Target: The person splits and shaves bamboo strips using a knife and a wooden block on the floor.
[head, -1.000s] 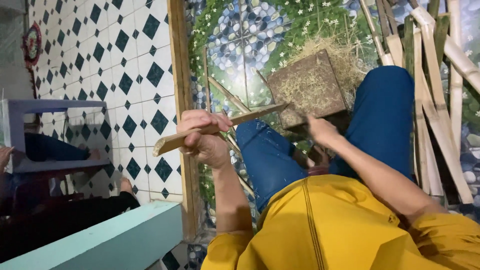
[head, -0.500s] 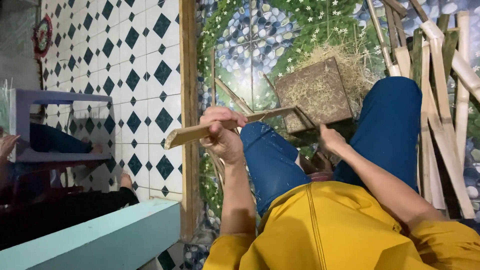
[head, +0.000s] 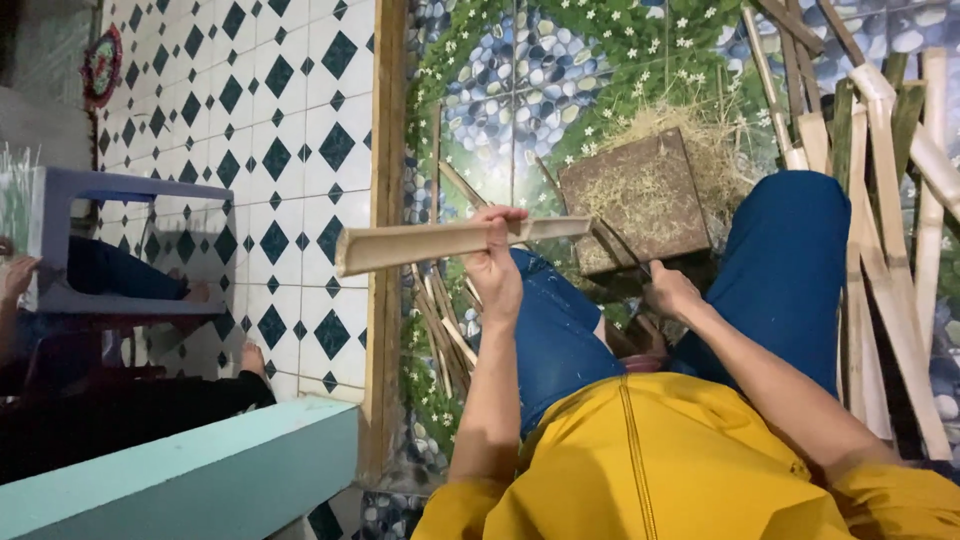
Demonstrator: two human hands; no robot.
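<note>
I sit with my blue-jeaned knees apart over a pebble-and-grass patterned floor. My left hand (head: 495, 268) grips a long pale split bamboo piece (head: 420, 245) and holds it nearly level above my left knee, its right end pointing at a worn wooden block (head: 640, 200). Dry shavings cover the block. My right hand (head: 670, 292) rests between my knees beside the block, closed on the handle of a thin dark blade (head: 618, 243) that angles up towards the bamboo's end.
Long bamboo slats (head: 885, 220) lean at the right beside my right leg. Thin bamboo strips (head: 445, 325) lie under my left knee. At left are another person's foot (head: 252, 360), a blue stool (head: 95, 245), a teal bench (head: 200, 470) and a wooden floor strip (head: 385, 200).
My left hand has swung the bamboo piece from a slant to nearly level. My right hand has stayed between my knees by the block.
</note>
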